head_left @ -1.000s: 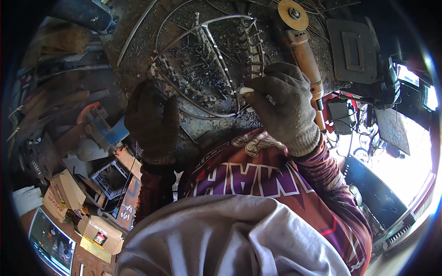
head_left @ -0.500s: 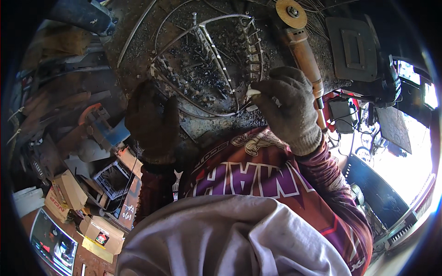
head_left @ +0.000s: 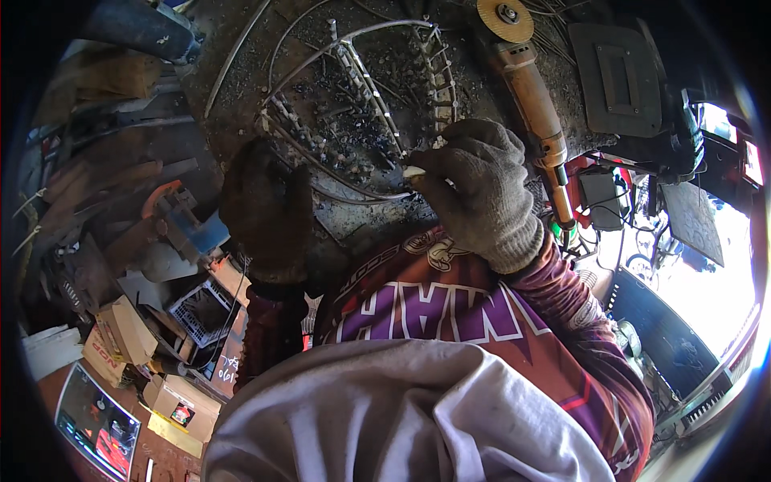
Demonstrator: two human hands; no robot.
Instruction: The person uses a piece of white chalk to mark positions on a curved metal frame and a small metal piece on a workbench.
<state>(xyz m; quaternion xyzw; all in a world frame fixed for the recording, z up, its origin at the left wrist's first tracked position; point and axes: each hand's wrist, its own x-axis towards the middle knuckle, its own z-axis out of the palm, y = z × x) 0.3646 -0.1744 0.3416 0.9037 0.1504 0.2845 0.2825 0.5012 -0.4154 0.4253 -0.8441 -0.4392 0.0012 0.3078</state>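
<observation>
A grey knitted glove covers my right hand [head_left: 482,189]. Its thumb and fingers pinch a small off-white, chalk-like piece [head_left: 414,172] at the near right corner of a metal rod frame [head_left: 345,186]. That frame has curved outer rods and rows of short cross pieces, and it lies flat on the dark worktop [head_left: 353,221]. My left hand [head_left: 267,210], also gloved, is at the frame's near left side. Deep shadow hides how its fingers are set and whether they grip the rod.
An angle grinder [head_left: 534,104] with a tan disc lies right of the frame. Beyond it is a dark plate with a rectangular window [head_left: 617,79], like a welding mask. Dark grit and metal bits [head_left: 321,120] litter the worktop. Left are a blue-and-orange tool [head_left: 189,225] and cardboard boxes [head_left: 181,406].
My right hand has moved left and slightly nearer to me, carrying the off-white piece along the frame's near right corner. The left hand stays in nearly the same place.
</observation>
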